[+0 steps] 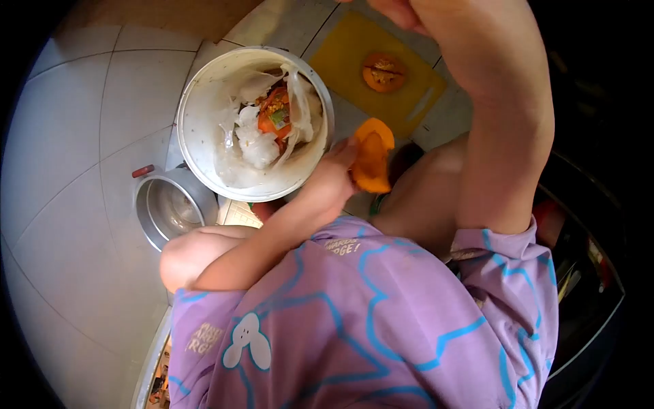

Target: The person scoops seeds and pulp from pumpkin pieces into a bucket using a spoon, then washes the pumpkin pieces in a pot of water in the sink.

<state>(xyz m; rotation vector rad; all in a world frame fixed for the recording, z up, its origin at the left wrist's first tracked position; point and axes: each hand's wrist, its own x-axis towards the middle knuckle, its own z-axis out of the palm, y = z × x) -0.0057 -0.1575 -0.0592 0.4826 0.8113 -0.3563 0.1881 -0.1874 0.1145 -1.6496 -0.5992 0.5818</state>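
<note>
My left hand (335,176) is closed on the edge of a hollowed pumpkin piece (372,154), its orange inside facing up. It is held beside the rim of a white bucket (193,136). My right hand (400,15) is raised at the top edge and partly cut off, so its fingers and anything in them are hidden. Below it, another cut pumpkin piece (383,72) with seeds and stringy pulp lies on a yellow cutting board (340,51). Inside the bucket are a crumpled plastic bag (257,144) and orange scraps (276,109).
A metal pot (151,218) with a reddish-brown handle (143,171) stands on the tiled floor (75,136) left of the bucket. My bent knees flank the work area. At the right is a dark container (593,300) with items in it that I cannot make out.
</note>
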